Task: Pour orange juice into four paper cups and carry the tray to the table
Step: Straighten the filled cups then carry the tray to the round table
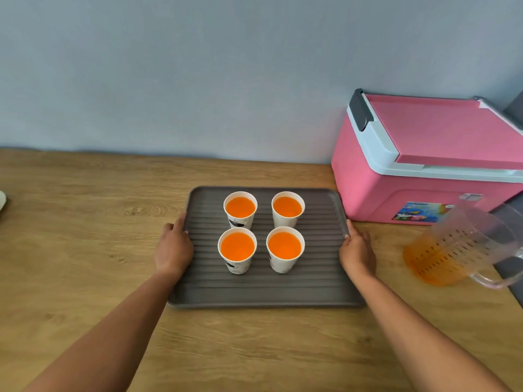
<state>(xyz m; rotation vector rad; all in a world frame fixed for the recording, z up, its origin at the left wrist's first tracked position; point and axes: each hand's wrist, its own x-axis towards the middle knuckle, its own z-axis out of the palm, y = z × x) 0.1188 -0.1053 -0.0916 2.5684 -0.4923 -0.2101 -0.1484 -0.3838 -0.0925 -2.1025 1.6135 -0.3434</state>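
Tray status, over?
Left hand and right hand on tray edges. Four cups full. Cooler close right, pitcher beside it.

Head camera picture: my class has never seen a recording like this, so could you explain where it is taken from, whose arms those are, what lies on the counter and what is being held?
There is no machine here. A person wears one wide-angle camera on the head, looking forward and down, so the two bare arms reaching in from the bottom are the wearer's own.

On the wooden counter lies a grey ribbed tray. On it stand four paper cups, two by two, each filled with orange juice. The left hand grips the tray's left edge and the right hand its right edge. Whether the tray is lifted yet cannot be told.

To the right stands a clear plastic jug with a little juice left in it. Behind it, against the wall, sits a pink cooler box with its lid shut.
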